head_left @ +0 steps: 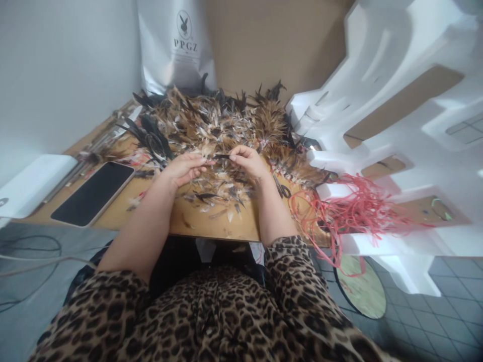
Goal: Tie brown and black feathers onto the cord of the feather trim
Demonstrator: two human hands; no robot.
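A small dark feather [222, 157] spans the gap between my two hands, above a heap of feathers. My right hand [247, 161] pinches its right end between thumb and forefinger. At its left end, the thumb and forefinger of my left hand [187, 168] are closed together on it, the other fingers loosely curled. Below and behind both hands spreads the pile of brown, white and black feathers [226, 125]. Some long black feathers [151, 138] stick out just beyond my left hand. Scissors [283, 191] lie beside my right forearm, partly hidden.
A phone [94, 193] and a white box-like object [35, 186] lie on the left of the wooden table [211, 218]. Red ribbon strips [354, 211] hang over white foam pieces [396, 125] at right. A silver bag [177, 45] stands behind. Cables [53, 259] hang at lower left.
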